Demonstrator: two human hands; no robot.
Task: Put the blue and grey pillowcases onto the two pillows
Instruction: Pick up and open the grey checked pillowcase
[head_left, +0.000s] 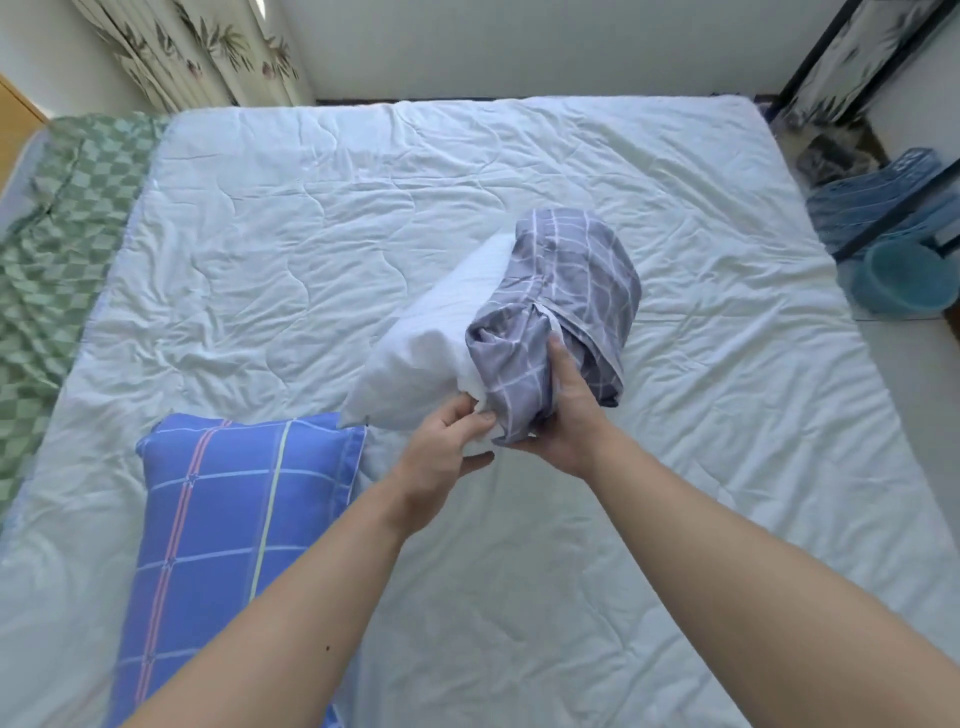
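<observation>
I see my left hand (447, 441) pinching the white pillow (415, 338) while my right hand (563, 410) grips the grey pillowcase (582, 280) bunched over its far end, the blue-cased pillow (228, 519) lying left of both.

Grey pillowcase (576, 291): white grid. Pillow (431, 332): plain white. Blue pillowcase (228, 519): white/pink/yellow stripes. Blanket (67, 218): green checks. Bed (311, 208): white.

Head view, steeply down over bed (519, 545)
</observation>
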